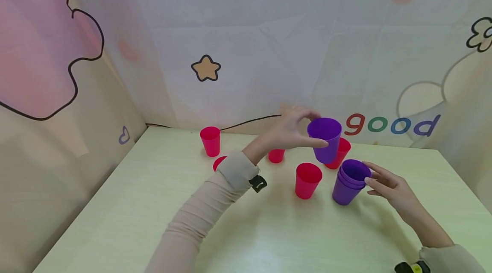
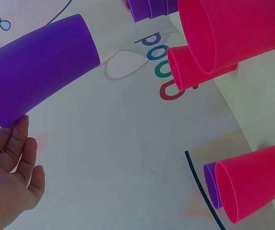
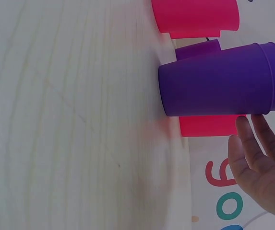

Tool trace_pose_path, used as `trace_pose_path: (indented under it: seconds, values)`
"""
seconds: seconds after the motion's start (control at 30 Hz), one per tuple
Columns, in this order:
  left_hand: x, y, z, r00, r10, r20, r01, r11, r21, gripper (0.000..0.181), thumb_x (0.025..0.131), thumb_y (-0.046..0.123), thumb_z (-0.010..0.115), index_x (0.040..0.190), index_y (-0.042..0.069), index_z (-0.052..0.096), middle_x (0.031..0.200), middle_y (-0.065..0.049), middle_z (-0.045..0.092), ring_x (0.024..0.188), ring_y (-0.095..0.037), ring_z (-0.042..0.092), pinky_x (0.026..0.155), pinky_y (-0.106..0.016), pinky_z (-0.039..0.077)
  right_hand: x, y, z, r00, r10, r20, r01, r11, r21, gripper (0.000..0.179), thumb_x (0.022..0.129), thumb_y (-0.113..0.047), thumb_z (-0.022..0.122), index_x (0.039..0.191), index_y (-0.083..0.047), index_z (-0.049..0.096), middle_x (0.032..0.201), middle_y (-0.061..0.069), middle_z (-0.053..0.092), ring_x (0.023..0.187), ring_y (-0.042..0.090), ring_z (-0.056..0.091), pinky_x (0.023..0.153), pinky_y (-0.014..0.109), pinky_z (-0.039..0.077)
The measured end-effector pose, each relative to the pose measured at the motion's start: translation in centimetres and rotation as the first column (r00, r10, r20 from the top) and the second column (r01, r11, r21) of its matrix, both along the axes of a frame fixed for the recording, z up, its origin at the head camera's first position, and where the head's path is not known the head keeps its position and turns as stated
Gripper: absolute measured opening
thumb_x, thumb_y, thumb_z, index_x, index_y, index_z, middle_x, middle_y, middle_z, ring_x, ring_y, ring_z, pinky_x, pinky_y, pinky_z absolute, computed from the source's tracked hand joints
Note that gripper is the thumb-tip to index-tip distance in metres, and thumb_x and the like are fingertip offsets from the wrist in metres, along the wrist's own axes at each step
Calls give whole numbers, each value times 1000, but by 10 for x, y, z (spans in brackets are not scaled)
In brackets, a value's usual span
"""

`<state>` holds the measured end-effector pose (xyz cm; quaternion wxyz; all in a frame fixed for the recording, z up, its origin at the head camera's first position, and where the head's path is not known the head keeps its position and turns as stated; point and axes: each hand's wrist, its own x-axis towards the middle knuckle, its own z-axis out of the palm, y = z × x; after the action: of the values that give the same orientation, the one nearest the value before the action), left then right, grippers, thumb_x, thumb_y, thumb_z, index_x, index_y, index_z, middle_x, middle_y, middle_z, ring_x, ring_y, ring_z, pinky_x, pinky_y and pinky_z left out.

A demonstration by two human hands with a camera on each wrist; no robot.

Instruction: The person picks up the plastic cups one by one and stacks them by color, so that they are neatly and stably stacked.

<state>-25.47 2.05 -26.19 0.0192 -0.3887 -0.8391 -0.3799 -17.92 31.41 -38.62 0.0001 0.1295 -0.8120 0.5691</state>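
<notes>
My left hand holds a purple cup in the air, thumb on its near side. In the left wrist view, the fingers touch that raised cup near its rim. My right hand holds the upper side of a stack of purple cups standing on the table, with thumb and fingers at the rims. In the right wrist view, its fingertips meet the stack just below the rims. A red cup stands left of the stack; another red cup is partly hidden behind the raised cup.
Farther left on the pale table stand a red cup and another red cup mostly covered by the left sleeve. A red cup shows behind the left wrist. A printed cloth hangs behind the table.
</notes>
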Motion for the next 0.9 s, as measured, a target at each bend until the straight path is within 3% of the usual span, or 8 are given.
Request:
trace_pose_path:
  seconds: [0.23, 0.73, 0.9]
  values:
    - [0, 12, -3, 1000, -26, 0, 26, 999, 35, 54, 72, 36, 75, 116, 12, 57, 109, 6, 56, 108, -6, 42, 90, -27, 37, 0, 0, 0, 1000, 13, -12, -13, 1000, -21, 46, 94, -11, 48, 139, -13, 38, 107, -23, 55, 91, -2, 58, 71, 21, 51]
    - [-1, 39, -9, 998, -68, -1, 68, 997, 30, 53, 72, 36, 74, 116, 12, 57, 108, 6, 57, 104, -3, 42, 83, -20, 36, 0, 1, -1, 1000, -2, 7, 2, 1000, 6, 47, 95, -14, 48, 140, -14, 36, 107, -25, 53, 91, -4, 57, 71, 21, 51]
    - [-1, 45, -11, 998, -55, 22, 55, 998, -1, 55, 72, 38, 73, 118, 13, 56, 109, 7, 56, 104, -2, 41, 81, -19, 37, 0, 1, -1, 1000, 3, 7, -3, 1000, 0, 47, 95, -14, 48, 140, -15, 36, 107, -25, 52, 92, -4, 56, 72, 21, 50]
